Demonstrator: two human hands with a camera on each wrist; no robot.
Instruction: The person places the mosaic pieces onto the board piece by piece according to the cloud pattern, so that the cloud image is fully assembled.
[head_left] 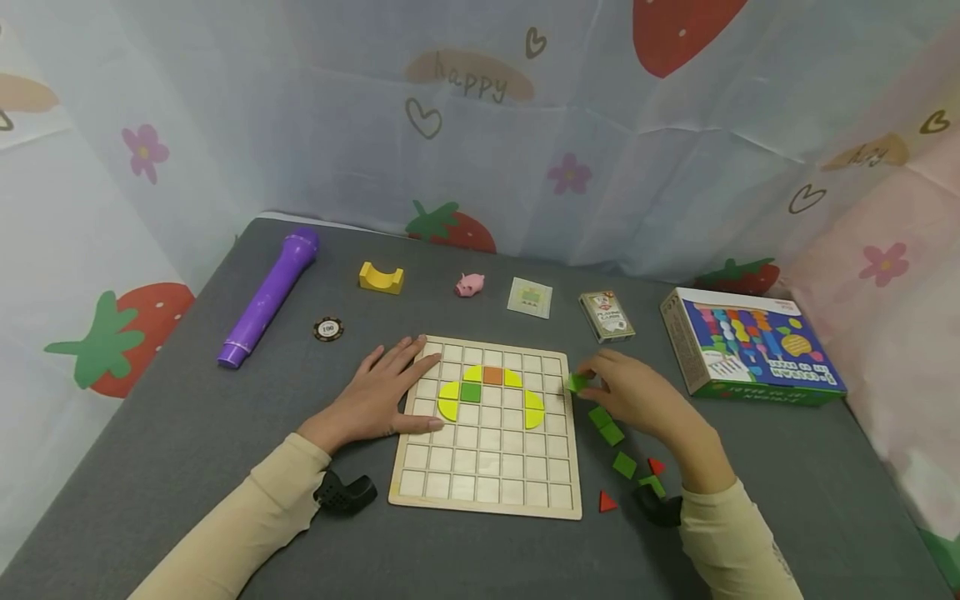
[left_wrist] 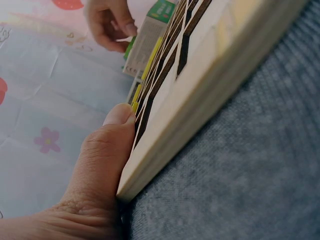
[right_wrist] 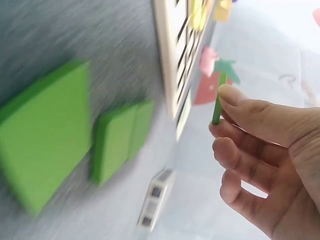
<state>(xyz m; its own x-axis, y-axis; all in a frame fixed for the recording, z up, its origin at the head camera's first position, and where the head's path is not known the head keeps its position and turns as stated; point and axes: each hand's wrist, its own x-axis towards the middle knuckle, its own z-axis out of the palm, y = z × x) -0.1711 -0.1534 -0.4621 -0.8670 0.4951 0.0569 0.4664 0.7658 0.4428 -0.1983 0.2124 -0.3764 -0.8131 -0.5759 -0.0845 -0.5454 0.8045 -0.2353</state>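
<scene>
A wooden grid board (head_left: 489, 464) lies flat on the dark table. In its upper cells sit several yellow quarter-round tiles (head_left: 447, 409), an orange square tile (head_left: 492, 376) and a green square tile (head_left: 470, 392). My left hand (head_left: 382, 392) rests on the board's left edge, fingers spread and straight; in the left wrist view its thumb (left_wrist: 102, 160) lies along the rim. At the board's right edge my right hand (head_left: 637, 396) pinches another green square tile (right_wrist: 218, 102) between thumb and fingertips, held up on edge in the right wrist view.
Right of the board lie loose green tiles (head_left: 624, 465) and red triangle tiles (head_left: 607, 502). Along the back are a purple microphone-shaped toy (head_left: 272, 296), yellow block (head_left: 381, 279), pink pig (head_left: 469, 285), pattern card (head_left: 529, 297), playing-card box (head_left: 606, 316) and game box (head_left: 753, 346). A poker chip (head_left: 328, 329) lies left.
</scene>
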